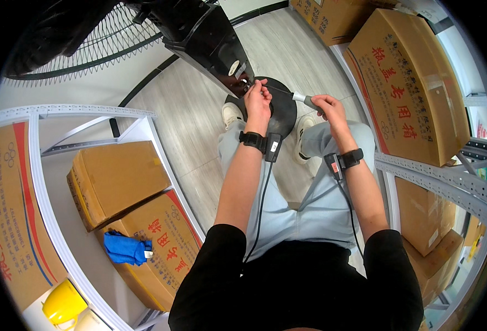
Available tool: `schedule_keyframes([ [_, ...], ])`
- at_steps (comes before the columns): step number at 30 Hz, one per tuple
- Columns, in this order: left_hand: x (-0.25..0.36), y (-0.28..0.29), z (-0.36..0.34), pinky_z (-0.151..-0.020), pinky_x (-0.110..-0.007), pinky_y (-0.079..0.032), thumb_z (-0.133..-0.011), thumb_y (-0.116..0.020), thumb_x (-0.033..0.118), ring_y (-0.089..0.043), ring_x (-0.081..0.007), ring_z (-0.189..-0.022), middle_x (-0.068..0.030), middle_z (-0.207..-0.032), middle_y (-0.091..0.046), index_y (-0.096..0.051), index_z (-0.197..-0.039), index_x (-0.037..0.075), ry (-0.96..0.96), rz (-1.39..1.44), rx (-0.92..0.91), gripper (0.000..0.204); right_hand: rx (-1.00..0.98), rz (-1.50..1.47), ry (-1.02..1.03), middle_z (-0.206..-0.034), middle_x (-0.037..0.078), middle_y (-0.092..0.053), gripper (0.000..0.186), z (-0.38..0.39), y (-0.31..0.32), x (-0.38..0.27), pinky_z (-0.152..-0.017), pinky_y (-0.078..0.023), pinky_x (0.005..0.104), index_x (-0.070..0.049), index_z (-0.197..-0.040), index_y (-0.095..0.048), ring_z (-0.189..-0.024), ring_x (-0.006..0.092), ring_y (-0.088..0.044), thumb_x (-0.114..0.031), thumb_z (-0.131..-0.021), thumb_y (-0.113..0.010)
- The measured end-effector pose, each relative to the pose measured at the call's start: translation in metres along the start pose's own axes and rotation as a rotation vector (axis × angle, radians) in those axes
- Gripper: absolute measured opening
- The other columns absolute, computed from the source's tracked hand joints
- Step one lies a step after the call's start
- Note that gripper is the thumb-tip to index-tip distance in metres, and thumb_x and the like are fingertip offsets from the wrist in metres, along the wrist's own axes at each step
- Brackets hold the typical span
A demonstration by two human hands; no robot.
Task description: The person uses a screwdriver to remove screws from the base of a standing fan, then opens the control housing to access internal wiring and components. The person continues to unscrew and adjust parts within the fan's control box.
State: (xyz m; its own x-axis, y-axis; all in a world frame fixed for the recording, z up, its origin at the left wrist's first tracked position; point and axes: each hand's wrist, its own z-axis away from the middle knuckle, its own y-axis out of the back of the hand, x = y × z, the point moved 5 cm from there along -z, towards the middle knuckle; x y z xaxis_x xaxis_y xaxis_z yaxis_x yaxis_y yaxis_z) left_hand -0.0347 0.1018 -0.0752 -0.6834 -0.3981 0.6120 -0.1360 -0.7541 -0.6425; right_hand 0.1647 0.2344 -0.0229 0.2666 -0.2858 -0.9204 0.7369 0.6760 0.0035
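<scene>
Nearest are the person's black sleeves and pale jeans. Each wrist wears a black strap carrying a small cabled box. The right hand is closed around the grey handle of a screwdriver, fingers and thumb wrapped on its end. The screwdriver's shaft points left, to the foot of a black fan column. There the left hand has its fingers bunched beside the shaft's far end; whether they pinch anything, I cannot tell. Below lies the fan's round base, on the grey floor between the shoes. A left shelf bears cartons and a blue cloth; a right shelf bears more cartons. Farther off, at upper left, is the fan's wire cage.
</scene>
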Motion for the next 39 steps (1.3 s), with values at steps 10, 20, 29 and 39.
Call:
schedule_keyframes([
  [10, 0.004, 0.010, 0.013, -0.067, -0.032, -0.049, -0.097, -0.048, 0.014, -0.055, -0.0196, -0.075, -0.0103, -0.086, -0.058, -0.057, -0.102, -0.006, 0.091, 0.085, -0.025, 0.022, 0.047, -0.079, 0.203, -0.082, -0.001, -0.064, 0.021, 0.013, 0.006, -0.021, -0.055, -0.040, 0.0218, -0.007, -0.099, -0.070, -0.064, 0.0066, -0.055, -0.022, -0.085, -0.071],
  [20, 0.005, -0.018, 0.088, -0.098, -0.045, -0.049, -0.093, -0.048, 0.012, -0.057, -0.0380, -0.110, -0.0234, -0.111, -0.058, -0.054, -0.104, -0.008, 0.290, 0.384, -0.175, 0.024, 0.013, -0.320, 0.024, -0.086, 0.000, -0.063, 0.023, 0.045, -0.034, -0.001, -0.059, -0.040, 0.0218, -0.006, -0.107, -0.064, -0.069, 0.0071, -0.057, -0.023, -0.092, -0.066],
  [29, -0.009, -0.012, 0.094, -0.067, -0.029, -0.049, -0.092, -0.066, 0.036, -0.058, -0.0202, -0.077, -0.0071, -0.082, -0.057, -0.061, -0.111, -0.003, 0.390, 0.019, -0.218, 0.044, 0.076, 0.041, 0.234, -0.094, -0.001, -0.066, 0.032, 0.064, -0.026, -0.019, -0.064, -0.041, 0.0226, -0.008, -0.108, -0.070, -0.076, 0.0052, -0.055, -0.019, -0.079, -0.079],
  [39, -0.034, -0.017, 0.076, -0.056, -0.025, -0.042, -0.103, -0.047, 0.032, -0.055, -0.0139, -0.066, -0.0033, -0.073, -0.057, -0.059, -0.118, -0.003, 0.266, 0.018, -0.326, 0.040, 0.134, -0.335, 0.067, -0.118, 0.012, -0.061, 0.059, 0.061, -0.010, 0.027, -0.090, -0.046, 0.0295, -0.001, -0.133, -0.049, -0.107, 0.0201, -0.059, -0.021, -0.084, -0.075],
])
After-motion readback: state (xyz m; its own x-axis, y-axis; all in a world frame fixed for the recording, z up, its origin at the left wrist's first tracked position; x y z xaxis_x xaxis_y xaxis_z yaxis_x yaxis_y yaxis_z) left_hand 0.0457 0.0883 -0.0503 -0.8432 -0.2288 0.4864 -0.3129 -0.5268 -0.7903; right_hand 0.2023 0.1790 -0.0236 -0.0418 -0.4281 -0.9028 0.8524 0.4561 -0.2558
